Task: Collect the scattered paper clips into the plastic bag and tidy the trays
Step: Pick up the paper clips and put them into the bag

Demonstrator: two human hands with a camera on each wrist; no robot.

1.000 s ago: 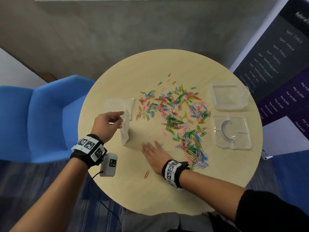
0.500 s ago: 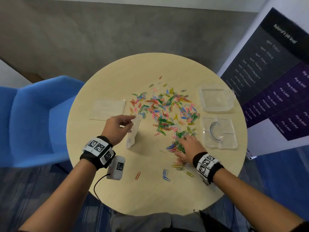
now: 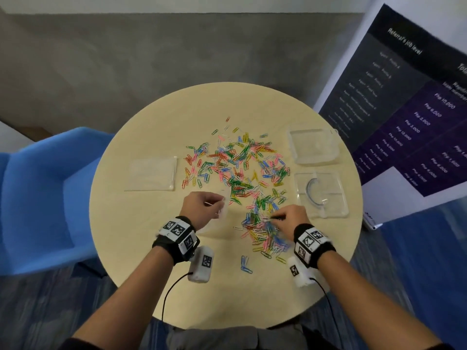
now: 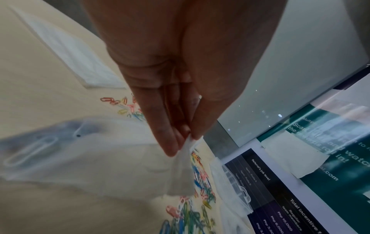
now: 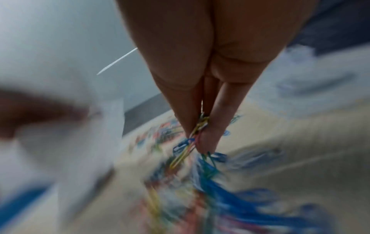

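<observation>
A round, pale wood table [image 3: 151,248] fills the middle of the head view, with a blue chair [image 3: 38,198] off its left edge and a dark printed banner [image 3: 404,109] standing at the right. Two clear plastic trays sit side by side on the right part of the table: the far tray [image 3: 313,147] and, nearer the person, the near tray [image 3: 322,194], which has a curved blue-grey piece lying in it. A flat clear sleeve [image 3: 151,174] lies on the left part of the table.

Between sleeve and trays spread the paper clips [image 3: 237,168], many colours, loose across the centre and thicker toward the near right; a few blue ones [image 3: 245,265] lie apart near the table's front edge.

Both forearms reach in from below, each wrist wearing a black band with marker tags. The left hand [image 3: 202,208] hovers above the table left of the clips, fingers drawn together with the thumb, pinching the top edge of the plastic bag [image 4: 180,171], which hangs down from the fingertips [image 4: 170,147]; at least one white clip shows through its film. The right hand [image 3: 290,217] is lowered over the near heap, knuckles up, its fingers [image 5: 208,139] closed in a pinch on a small bunch of clips [image 5: 192,142] of yellow, blue and green.
</observation>
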